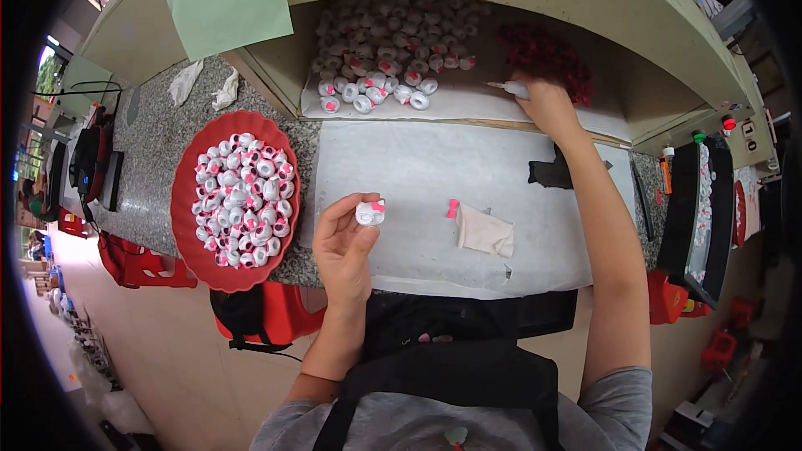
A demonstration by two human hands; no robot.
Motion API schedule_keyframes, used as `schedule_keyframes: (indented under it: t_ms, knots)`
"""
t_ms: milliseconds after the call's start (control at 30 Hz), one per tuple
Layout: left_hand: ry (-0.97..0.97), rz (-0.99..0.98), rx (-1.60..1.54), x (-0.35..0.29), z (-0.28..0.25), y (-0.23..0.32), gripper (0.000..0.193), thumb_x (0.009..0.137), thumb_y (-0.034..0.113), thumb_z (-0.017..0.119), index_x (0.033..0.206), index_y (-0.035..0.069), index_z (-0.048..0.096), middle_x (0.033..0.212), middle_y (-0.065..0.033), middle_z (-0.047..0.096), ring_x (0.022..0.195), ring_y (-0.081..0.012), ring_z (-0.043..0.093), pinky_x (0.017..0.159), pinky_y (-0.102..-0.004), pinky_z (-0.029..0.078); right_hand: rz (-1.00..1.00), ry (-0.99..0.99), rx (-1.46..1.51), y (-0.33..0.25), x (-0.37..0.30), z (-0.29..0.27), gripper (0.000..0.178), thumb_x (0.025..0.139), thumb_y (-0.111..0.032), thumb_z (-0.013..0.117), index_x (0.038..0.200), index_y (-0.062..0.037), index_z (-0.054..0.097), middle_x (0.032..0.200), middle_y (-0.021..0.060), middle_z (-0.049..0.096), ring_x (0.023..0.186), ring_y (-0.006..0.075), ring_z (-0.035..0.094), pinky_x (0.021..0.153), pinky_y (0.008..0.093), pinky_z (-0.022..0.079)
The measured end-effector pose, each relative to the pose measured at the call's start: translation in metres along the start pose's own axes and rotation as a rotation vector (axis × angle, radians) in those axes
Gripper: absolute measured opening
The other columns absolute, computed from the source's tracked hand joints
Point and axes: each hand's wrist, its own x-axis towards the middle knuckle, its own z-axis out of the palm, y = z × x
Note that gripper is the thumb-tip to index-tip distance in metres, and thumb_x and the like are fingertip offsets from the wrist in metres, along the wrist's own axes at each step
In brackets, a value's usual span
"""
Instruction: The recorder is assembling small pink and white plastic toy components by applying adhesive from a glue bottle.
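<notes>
Raised over the left part of the white work sheet point(401, 159), my left hand point(341, 255) pinches a small white character-head piece with a pink bow point(370, 213) between thumb and fingers. My right hand point(550, 108) reaches into the shelf and is closed around a small white squeeze bottle with a thin pointed tip point(515, 88). The tip points left. Just beyond that hand lies a heap of small dark-pink pieces point(543, 50), partly in shadow; its fingertips are partly hidden there. A folded off-white cloth point(486, 232) rests on the sheet with a pink bow point(453, 208) beside its left edge.
Many white ring-like pieces point(393, 50) fill the shelf's left side. A scalloped red bowl point(185, 225) of white-and-pink pieces stands on the speckled counter at left. A green paper point(230, 8) hangs from the shelf edge. Black tape point(551, 169) lies beneath my right forearm.
</notes>
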Motion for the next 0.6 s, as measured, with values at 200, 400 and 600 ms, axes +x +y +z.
schedule_keyframes:
  t_ms: [200, 400, 600]
  knots:
    - [-0.014, -0.022, 0.004, 0.000, 0.002, 0.000, 0.036, 0.070, -0.003, 0.055, 0.104, -0.001, 0.044, 0.101, -0.0155, 0.051, 0.091, -0.0158, 0.050, 0.078, -0.0243, 0.038, 0.118, 0.174, 0.058, 0.004, 0.002, 0.015, 0.026, 0.064, -0.012, 0.061, 0.088, -0.0047, 0.055, 0.080, 0.0173, 0.055, 0.075, 0.0336, 0.052, 0.065, 0.0382, 0.042]
    - [-0.026, -0.007, 0.011, 0.000, 0.005, 0.004, 0.035, 0.070, -0.004, 0.055, 0.103, -0.001, 0.045, 0.101, -0.0149, 0.051, 0.090, -0.0153, 0.050, 0.078, -0.0240, 0.038, 0.047, 0.125, -0.054, -0.003, 0.010, 0.012, 0.024, 0.063, -0.011, 0.061, 0.084, -0.0021, 0.055, 0.081, 0.0173, 0.055, 0.076, 0.0331, 0.051, 0.066, 0.0390, 0.042]
    - [-0.010, 0.022, 0.002, -0.002, 0.004, 0.011, 0.035, 0.070, -0.004, 0.055, 0.103, -0.001, 0.045, 0.101, -0.0137, 0.052, 0.090, -0.0145, 0.050, 0.078, -0.0236, 0.038, 0.008, -0.061, -0.078, -0.009, -0.006, -0.005, 0.023, 0.058, -0.002, 0.060, 0.080, -0.0008, 0.055, 0.077, 0.0161, 0.057, 0.075, 0.0313, 0.053, 0.065, 0.0377, 0.042]
